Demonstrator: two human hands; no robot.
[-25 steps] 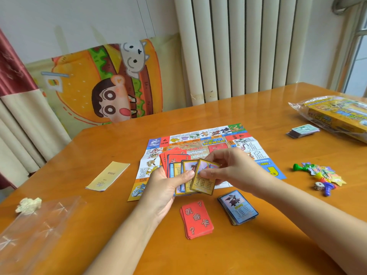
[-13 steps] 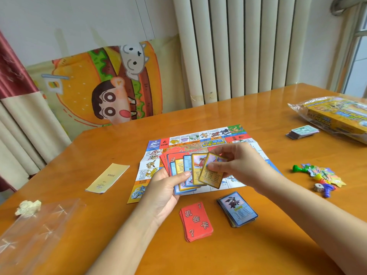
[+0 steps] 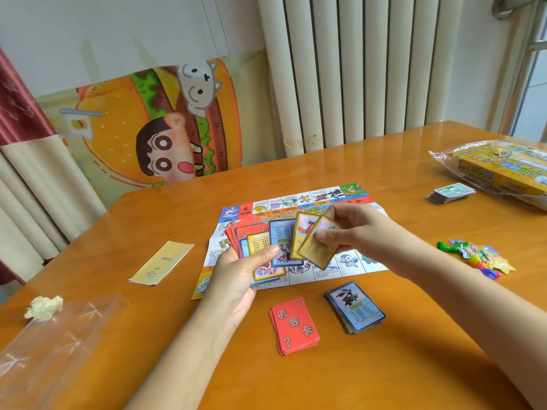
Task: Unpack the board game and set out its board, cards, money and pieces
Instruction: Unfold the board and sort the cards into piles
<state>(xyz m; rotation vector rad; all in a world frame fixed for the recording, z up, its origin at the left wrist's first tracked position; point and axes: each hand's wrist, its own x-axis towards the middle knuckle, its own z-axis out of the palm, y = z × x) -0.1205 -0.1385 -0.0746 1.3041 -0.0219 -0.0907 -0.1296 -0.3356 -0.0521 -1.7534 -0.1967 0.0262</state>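
The paper game board (image 3: 299, 199) lies flat mid-table. Above its near edge my left hand (image 3: 239, 276) grips a fan of red, blue and yellow cards (image 3: 266, 241), thumb pressed across them. My right hand (image 3: 352, 229) pinches a yellow-bordered card (image 3: 313, 250) at the fan's right end, overlapping a second yellow card. On the table in front lie a red card stack (image 3: 294, 327) and a blue-bordered card stack (image 3: 355, 306). A money stack (image 3: 450, 192) lies far right. Coloured plastic pieces (image 3: 476, 257) sit in a heap at the right.
The game box in its plastic wrap (image 3: 503, 170) sits at the far right edge. A folded yellow leaflet (image 3: 161, 263) lies left of the board. A clear plastic bag (image 3: 56, 338) and a crumpled paper scrap (image 3: 44, 306) are at the near left.
Both hands have lifted slightly away from me over the board. The fan has spread wider, and my right hand has drawn the yellow card further to the right.
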